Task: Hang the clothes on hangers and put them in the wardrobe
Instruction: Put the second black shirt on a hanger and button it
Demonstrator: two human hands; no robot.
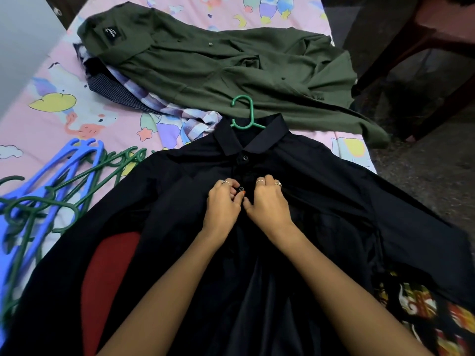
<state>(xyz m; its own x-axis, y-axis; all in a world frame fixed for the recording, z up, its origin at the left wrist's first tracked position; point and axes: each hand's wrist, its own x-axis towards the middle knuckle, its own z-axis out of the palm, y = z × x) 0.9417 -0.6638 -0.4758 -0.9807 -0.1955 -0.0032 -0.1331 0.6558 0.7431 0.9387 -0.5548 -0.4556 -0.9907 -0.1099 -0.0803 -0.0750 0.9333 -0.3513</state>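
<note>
A black shirt (321, 191) lies face up across the bed, collar away from me. A green hanger (245, 113) sits inside it, its hook poking out past the collar. My left hand (223, 204) and my right hand (268, 201) meet at the shirt's front placket below the collar. Both pinch the cloth around a small black button (241, 189). An olive green shirt (218, 65) lies spread out behind the black one. Under it are a striped and a checked garment (144, 96).
A heap of blue and dark green hangers (51, 191) lies on the pink patterned bedsheet (64, 116) at the left. A red cloth (108, 273) shows beside my left forearm. A dark wooden chair (424, 47) stands on the floor at the right. A grey panel (23, 42) rises at the far left.
</note>
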